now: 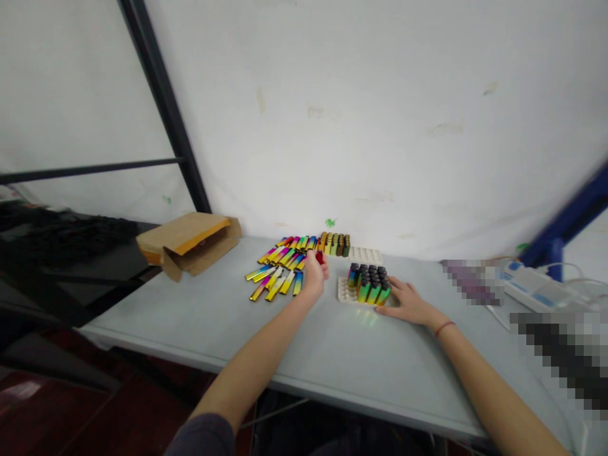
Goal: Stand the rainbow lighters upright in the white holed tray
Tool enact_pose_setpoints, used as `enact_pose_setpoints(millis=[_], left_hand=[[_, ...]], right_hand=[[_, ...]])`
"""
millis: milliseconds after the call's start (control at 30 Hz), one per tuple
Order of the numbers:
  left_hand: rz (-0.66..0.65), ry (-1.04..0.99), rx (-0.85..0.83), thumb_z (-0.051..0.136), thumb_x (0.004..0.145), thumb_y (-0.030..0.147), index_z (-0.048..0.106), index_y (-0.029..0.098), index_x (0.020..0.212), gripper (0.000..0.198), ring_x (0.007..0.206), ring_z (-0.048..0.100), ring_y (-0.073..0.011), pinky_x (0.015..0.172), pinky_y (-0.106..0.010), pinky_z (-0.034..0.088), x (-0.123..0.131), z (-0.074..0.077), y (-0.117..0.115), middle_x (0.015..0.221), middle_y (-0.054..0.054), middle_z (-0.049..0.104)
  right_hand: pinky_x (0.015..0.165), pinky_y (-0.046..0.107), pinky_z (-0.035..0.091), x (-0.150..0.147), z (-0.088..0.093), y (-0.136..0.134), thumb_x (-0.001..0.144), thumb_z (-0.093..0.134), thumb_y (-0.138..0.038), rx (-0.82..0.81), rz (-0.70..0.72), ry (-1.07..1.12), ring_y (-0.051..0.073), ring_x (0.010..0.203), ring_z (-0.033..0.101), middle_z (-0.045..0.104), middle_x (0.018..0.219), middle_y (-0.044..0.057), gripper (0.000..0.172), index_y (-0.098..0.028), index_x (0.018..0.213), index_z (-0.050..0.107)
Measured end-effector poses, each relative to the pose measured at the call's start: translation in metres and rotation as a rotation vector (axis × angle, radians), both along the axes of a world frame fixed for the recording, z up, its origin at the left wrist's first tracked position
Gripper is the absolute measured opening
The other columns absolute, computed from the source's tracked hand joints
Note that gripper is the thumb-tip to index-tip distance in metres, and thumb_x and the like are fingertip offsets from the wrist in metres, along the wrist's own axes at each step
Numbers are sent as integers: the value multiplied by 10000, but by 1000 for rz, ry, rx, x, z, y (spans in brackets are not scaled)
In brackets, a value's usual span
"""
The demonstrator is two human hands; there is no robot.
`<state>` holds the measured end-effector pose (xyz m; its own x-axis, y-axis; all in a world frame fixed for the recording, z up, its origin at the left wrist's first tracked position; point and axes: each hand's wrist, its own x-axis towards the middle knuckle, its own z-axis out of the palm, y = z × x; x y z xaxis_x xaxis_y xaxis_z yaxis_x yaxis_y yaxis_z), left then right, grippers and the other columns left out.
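Left hand (314,275) is clenched around a red item (320,257), of which only the end shows above the fingers; its full form cannot be told. Right hand (407,303), to the right of this grip, is unclenched, thumb and fingers spread about the right end of a white socketed tray (346,290). Black-topped iridescent pieces (374,289) stand upright in that tray, grouped toward the right hand; bare sockets show on the side nearest the left-hand grip. Loose shiny casings (286,256) lie flat in rough rows just left of the grip, on the grey table (199,316). Beyond the grip, a block of upright gold-topped pieces (335,244) stands beside a second white tray (365,255). Farther left lies an open cardboard box (187,235).
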<state>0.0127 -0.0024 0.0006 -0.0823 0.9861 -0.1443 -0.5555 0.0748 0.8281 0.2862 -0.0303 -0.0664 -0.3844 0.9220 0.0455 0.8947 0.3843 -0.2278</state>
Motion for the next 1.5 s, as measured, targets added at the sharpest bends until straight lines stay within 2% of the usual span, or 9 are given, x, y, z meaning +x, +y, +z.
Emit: enact_pose_setpoints(millis=[167, 300, 433, 567, 833, 1000, 1133, 1300, 1500], left_hand=[[-137, 52, 61, 381, 948, 562, 398, 221, 652, 453, 352, 208, -60, 382, -197, 189, -3, -3, 7, 446, 93, 280], [-222, 261, 268, 552, 924, 428, 481, 209, 825, 251, 415, 408, -81, 453, -192, 322, -9, -5, 12, 515, 79, 471], [-297, 509, 475, 684, 868, 318, 580, 193, 941, 178, 747, 653, -138, 708, -239, 496, -19, 4, 8, 783, -14, 693], [-260, 652, 587, 777, 776, 263, 710, 173, 931, 192, 979, 663, -188, 813, -247, 514, -29, 14, 5, 1008, -70, 717], [-546, 749, 553, 836, 700, 236, 764, 170, 920, 240, 798, 704, -182, 789, -274, 538, -31, 8, 4, 857, -61, 757], [-526, 826, 590, 827, 686, 242, 761, 197, 863, 194, 742, 709, -167, 732, -243, 528, -25, 2, 3, 877, -37, 767], [-521, 900, 615, 804, 711, 269, 751, 211, 867, 176, 706, 703, -174, 699, -238, 514, -22, -7, 7, 768, -18, 747], [-491, 929, 665, 789, 727, 275, 719, 241, 995, 279, 738, 698, -182, 694, -239, 507, -15, -16, 6, 822, -11, 732], [-347, 1054, 764, 800, 725, 306, 741, 260, 889, 181, 778, 619, -195, 822, -275, 488, -19, 1, 0, 924, -36, 714]], right_hand=[[1220, 622, 215, -1, 0, -1, 819, 532, -800, 1, -14, 10, 417, 1481, 351, 367, 1631, 173, 921, -210, 1525, 490], [1226, 602, 212, -1, 0, -1, 817, 541, -796, 5, 1, 8, 414, 1485, 345, 369, 1629, 179, 933, -198, 1531, 481], [1231, 593, 201, -1, 1, -1, 824, 537, -795, -1, -7, 10, 396, 1493, 336, 354, 1637, 179, 938, -204, 1548, 455], [1227, 626, 192, -3, 1, -2, 803, 551, -805, -2, -34, 24, 422, 1487, 337, 357, 1636, 175, 984, -209, 1573, 413], [1227, 614, 210, -2, -1, -1, 813, 522, -815, 5, -12, 26, 415, 1486, 342, 362, 1636, 167, 939, -218, 1535, 475], [1227, 633, 192, -2, -2, -1, 788, 527, -844, 0, -42, 19, 425, 1494, 324, 361, 1636, 166, 1003, -219, 1567, 425], [1234, 625, 172, -3, 0, -1, 788, 520, -851, -16, -53, 11, 420, 1502, 311, 345, 1642, 176, 1011, -208, 1563, 431], [1225, 647, 176, -4, 3, -2, 782, 523, -853, -35, -55, 6, 434, 1497, 314, 352, 1634, 197, 1029, -190, 1563, 429], [1226, 649, 175, -3, -1, -1, 790, 531, -839, -8, -48, 23, 430, 1491, 328, 362, 1636, 165, 989, -227, 1562, 433]])
